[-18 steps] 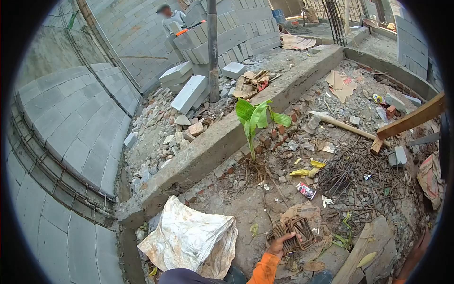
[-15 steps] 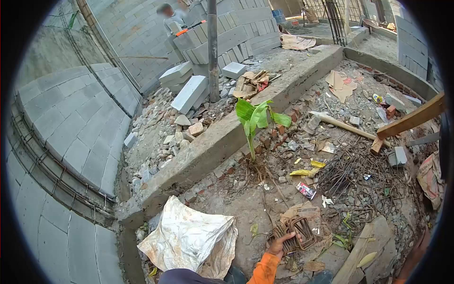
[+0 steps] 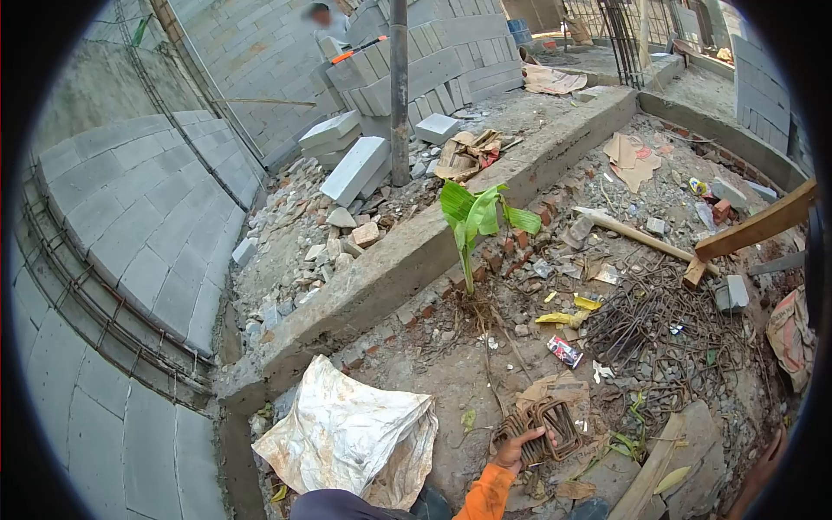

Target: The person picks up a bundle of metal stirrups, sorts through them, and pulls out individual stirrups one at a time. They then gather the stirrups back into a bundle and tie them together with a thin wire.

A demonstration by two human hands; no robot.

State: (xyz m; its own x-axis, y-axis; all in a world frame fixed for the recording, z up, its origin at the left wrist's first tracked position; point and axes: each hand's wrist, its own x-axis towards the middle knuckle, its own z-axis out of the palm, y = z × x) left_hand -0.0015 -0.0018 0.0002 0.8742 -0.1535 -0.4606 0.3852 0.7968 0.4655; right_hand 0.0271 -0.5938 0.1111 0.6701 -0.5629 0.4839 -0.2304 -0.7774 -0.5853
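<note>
At the bottom centre, my left hand, in an orange sleeve, is closed around a bundle of rusty rebar stirrups, bent into rectangular loops. The bundle is low over the dirt, overlapping a flattened piece of brown cardboard. My right hand is at the dim lower right edge of the view, its fingers not clear. To its left are a wooden plank and a flat slab. A tangled heap of rusty stirrups lies on the ground above and right of my left hand.
A white sack lies left of my left hand. A small green plant grows beside a concrete beam. A wooden handle and a timber lie at right. Behind are grey blocks, a metal post and a person.
The view has shifted slightly, so the background sits a little further right and lower. My left hand keeps its grip on the stirrups. The person at the back has changed posture slightly.
</note>
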